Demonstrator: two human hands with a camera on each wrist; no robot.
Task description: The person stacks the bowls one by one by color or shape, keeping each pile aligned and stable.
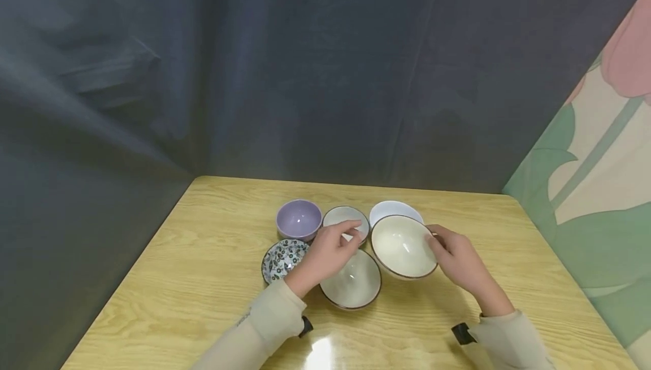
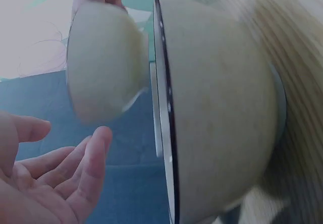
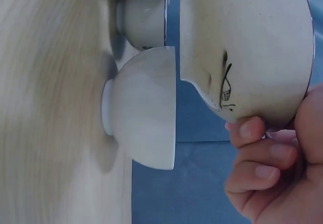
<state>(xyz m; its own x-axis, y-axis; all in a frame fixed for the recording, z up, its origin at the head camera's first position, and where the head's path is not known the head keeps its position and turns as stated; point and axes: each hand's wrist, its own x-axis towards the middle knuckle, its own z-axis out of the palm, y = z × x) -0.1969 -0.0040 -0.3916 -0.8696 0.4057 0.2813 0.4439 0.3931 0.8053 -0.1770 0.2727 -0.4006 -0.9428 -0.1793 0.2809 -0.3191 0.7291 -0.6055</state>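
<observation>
At the lower right of centre, the right hand [image 1: 458, 257] pinches a raised cream bowl [image 1: 402, 244] by its edge; the left hand [image 1: 329, 252], released, fingers gently bent, hovers lower centre above a second bowl [image 1: 356, 285].

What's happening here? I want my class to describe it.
A person's right hand grips a dark-rimmed cream bowl by its edge, holding it above the table. Their left hand is open, holding nothing. Standing on the table are a purple bowl, a floral-patterned bowl, a plain white bowl and two more pale, dark-rimmed bowls.
</observation>
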